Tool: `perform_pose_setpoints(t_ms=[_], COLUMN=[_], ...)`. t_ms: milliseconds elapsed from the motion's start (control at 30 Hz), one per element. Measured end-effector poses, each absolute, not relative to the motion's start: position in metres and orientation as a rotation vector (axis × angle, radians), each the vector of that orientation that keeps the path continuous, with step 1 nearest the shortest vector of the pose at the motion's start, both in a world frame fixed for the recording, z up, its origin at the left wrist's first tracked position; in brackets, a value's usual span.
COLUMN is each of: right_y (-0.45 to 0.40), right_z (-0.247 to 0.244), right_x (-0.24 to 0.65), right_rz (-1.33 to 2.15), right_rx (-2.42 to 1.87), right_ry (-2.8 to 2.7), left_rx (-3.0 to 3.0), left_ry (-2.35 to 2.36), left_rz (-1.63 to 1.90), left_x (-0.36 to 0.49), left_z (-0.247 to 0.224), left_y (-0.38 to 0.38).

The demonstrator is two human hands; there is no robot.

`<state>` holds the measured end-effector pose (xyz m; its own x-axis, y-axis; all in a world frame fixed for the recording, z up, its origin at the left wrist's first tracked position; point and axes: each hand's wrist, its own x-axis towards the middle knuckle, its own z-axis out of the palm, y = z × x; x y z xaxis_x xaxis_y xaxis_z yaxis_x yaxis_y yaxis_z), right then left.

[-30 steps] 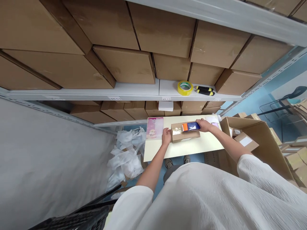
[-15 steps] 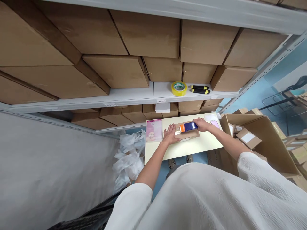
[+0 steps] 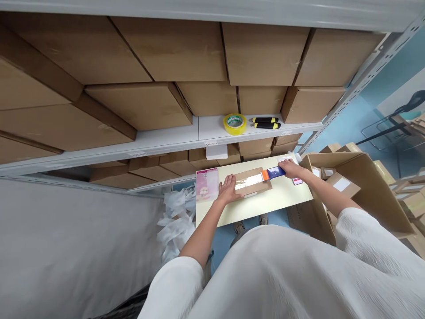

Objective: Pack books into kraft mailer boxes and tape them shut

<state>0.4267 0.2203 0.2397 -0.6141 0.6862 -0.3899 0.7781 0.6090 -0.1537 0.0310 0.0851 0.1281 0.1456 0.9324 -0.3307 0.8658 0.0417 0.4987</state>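
A small cardboard box (image 3: 254, 191) lies on a pale yellow board. Along its top runs a shiny strip of packing tape (image 3: 249, 181). My left hand (image 3: 227, 189) rests on the box's left end, fingers stretched out over it. With my right hand (image 3: 290, 168) I grip a blue and orange tape dispenser (image 3: 275, 172), its orange end at the right end of the box's top. The fingers of that hand are wrapped round the dispenser's far end. Just below my right hand, a phone (image 3: 297, 181) lies on the board.
A pink printed sheet (image 3: 206, 186) covers the board's left end. The shelf (image 3: 209, 124) ahead holds large cartons, a yellow tape roll (image 3: 234, 124) and two black-yellow cutters (image 3: 265, 122). An open carton (image 3: 381, 195) with small boxes stands right; white plastic wrap (image 3: 177, 221) lies left.
My right hand has drawn the tape dispenser rightward along the box, and a longer tape strip now shows on top. My left hand stays at the box's left end.
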Motion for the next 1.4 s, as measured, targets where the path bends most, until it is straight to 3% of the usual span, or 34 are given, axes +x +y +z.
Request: perform_pose_setpoints(t_ms=[467, 1400], right_y=[0.236, 0.252], right_z=[0.234, 0.219], right_x=[0.432, 0.476], right_rz=[-0.504, -0.419], right_rx=[1.056, 1.114], right_ry=[2.538, 2.477], left_rx=[1.849, 1.824], left_ry=[1.792, 1.801], left_rz=[-0.094, -0.144], left_x=[0.038, 0.037], left_z=[0.151, 0.154], left_y=[0.083, 0.086])
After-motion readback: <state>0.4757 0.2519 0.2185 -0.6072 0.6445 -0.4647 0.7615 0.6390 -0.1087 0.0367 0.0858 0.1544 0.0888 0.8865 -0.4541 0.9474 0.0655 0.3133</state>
